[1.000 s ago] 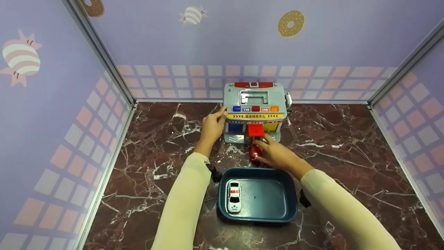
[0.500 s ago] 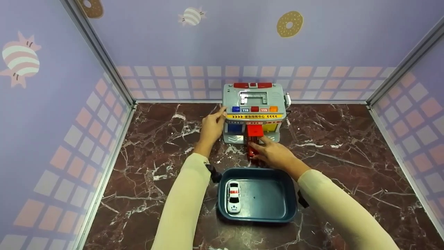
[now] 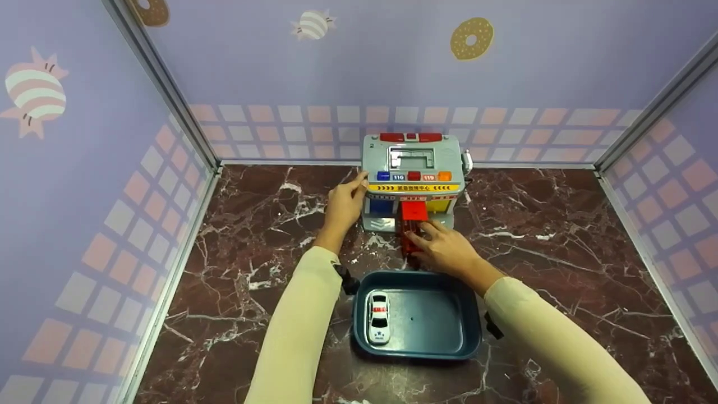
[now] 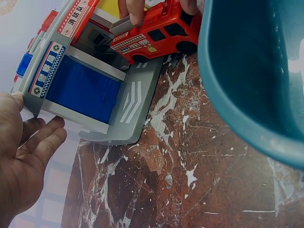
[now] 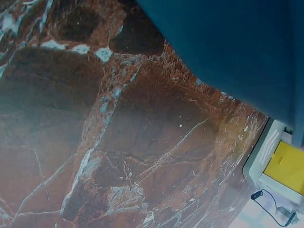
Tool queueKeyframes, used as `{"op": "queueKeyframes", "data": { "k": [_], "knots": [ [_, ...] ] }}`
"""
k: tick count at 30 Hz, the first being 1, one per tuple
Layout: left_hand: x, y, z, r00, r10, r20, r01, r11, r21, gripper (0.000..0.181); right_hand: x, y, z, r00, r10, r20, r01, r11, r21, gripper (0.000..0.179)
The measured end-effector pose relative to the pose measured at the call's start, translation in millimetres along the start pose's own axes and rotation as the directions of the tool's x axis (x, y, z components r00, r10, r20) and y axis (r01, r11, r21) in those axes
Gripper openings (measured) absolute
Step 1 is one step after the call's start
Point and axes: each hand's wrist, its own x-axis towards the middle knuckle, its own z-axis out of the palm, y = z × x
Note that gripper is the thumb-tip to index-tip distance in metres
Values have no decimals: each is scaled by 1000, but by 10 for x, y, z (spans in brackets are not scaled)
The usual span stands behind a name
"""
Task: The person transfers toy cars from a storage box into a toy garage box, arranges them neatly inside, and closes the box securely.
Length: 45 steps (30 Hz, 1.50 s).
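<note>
A grey toy rescue station (image 3: 374,154) stands near the back wall, its red middle door (image 3: 414,211) raised. At its left side my left hand (image 3: 345,205) holds the roof edge, thumb on top and fingers lower against the side in the left wrist view. My right hand (image 3: 449,249) grips a red toy fire truck (image 4: 159,42) from above, its fingers partly covering it. The truck's rear is at the middle bay opening and its cab points toward the tray. The blue door (image 4: 83,90) is down. Only the station's yellow door (image 5: 287,166) side shows in the right wrist view.
A dark blue tray (image 3: 415,356) sits just in front of the truck, with a white toy police car (image 3: 379,318) along its left side. Patterned walls enclose the dark marbled surface (image 3: 538,241) on the left, back and right.
My right hand has shifted slightly left, its fingers reaching further over the fire truck, which has moved a little left in front of the middle bay. My left hand has stayed on the station.
</note>
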Motion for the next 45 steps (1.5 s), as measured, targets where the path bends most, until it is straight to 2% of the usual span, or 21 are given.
{"op": "queueKeyframes", "data": {
  "k": [16, 22, 29, 34, 40, 45],
  "knots": [
    [-7, -16, 15, 1000, 6, -9, -6, 1000, -3, 39, 42, -1, 18, 999, -25, -39, 20, 994, -109, 40],
    [-9, -2, 10, 1000, 12, -11, -12, 1000, -17, 39, 44, -10, 13, 1000, -7, 3, 8, 991, -131, 34],
    [-9, -10, 5, 999, 30, -17, -30, 999, -10, 39, 45, -14, -2, 1000, 2, 1, -2, 994, -112, 30],
    [-9, -14, 14, 1000, 18, -14, -18, 1000, -11, 38, 52, -23, -9, 999, 18, 34, -14, 991, -131, 26],
    [-8, -15, 11, 1000, 22, -19, -23, 1000, -15, 38, 42, -30, 1, 998, 28, 55, -18, 984, -176, 30],
    [-4, -16, 8, 999, 31, -24, -31, 999, -9, 38, 33, -30, -5, 992, 65, 107, -45, 983, -180, 34]
  ]
}}
